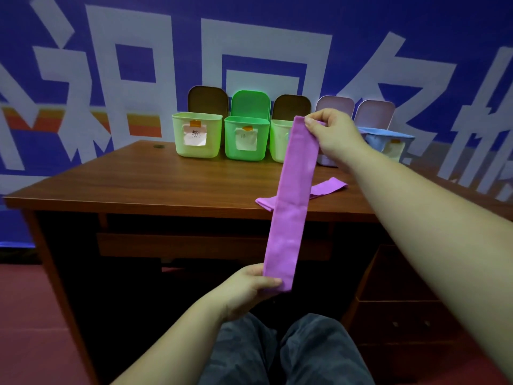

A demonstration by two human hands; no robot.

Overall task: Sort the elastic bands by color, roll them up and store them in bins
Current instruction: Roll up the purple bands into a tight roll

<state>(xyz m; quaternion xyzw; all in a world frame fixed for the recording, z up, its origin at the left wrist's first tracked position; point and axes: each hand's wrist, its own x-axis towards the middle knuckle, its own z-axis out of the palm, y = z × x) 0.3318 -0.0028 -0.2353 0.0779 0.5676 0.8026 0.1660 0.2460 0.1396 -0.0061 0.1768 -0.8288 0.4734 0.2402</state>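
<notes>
Purple band (291,201) hides 3rd bin's (279,143) label & mid of 2nd band (329,187); other labels (195,135) illegible.

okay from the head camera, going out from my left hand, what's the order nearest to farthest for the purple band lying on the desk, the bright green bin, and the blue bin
From the left hand, low near the lap:
1. Purple band on the desk, lying flat at the near edge, partly behind the held band.
2. Bright green bin, second from the left in the back row.
3. Blue bin, far right of the row, behind the right forearm.
</notes>
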